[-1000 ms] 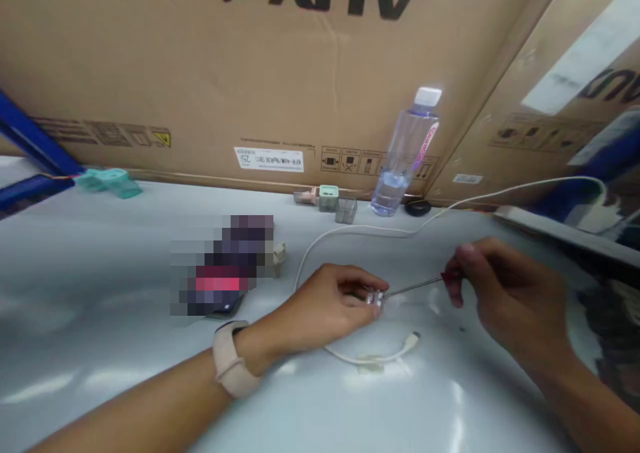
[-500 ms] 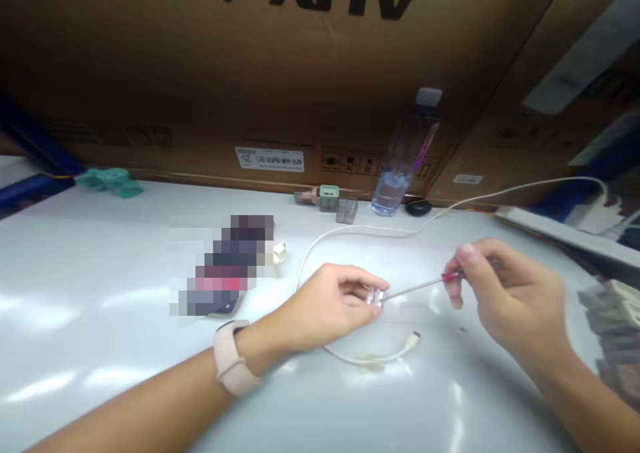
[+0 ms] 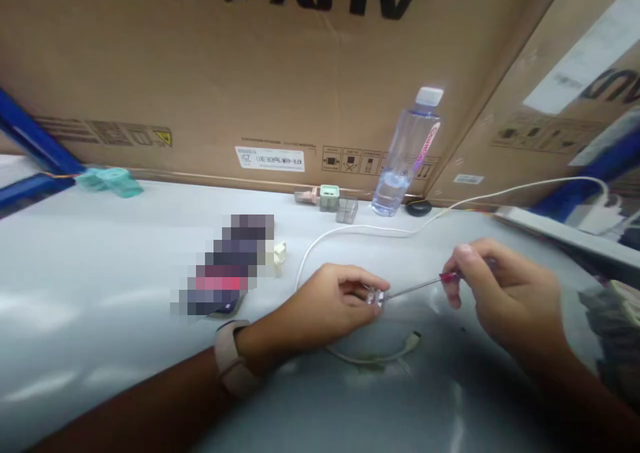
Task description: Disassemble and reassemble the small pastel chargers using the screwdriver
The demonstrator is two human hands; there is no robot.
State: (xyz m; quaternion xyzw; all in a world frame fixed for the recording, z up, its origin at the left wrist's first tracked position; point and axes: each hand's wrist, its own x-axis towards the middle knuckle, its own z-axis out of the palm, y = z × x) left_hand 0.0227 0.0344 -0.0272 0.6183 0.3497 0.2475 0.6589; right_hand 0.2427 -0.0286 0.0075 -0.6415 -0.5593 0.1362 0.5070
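Between thumb and fingers, my left hand pinches a small clear plastic piece with shiny metal parts; its exact kind is too small to tell. My right hand is closed round the red handle of a screwdriver. The thin metal shaft points left, and its tip meets the right side of the clear piece. A white charging cable loops behind and under my left hand, its plug lying just in front.
Behind stand large cardboard boxes and a water bottle. Small connector housings sit near it. A pixelated phone and a cream plastic piece lie left; a teal item is farther off. Grey parts are piled at right.
My right hand and the screwdriver handle have shifted very slightly left. My left hand stays in place. The boxes look brighter and the near table and forearms darker.
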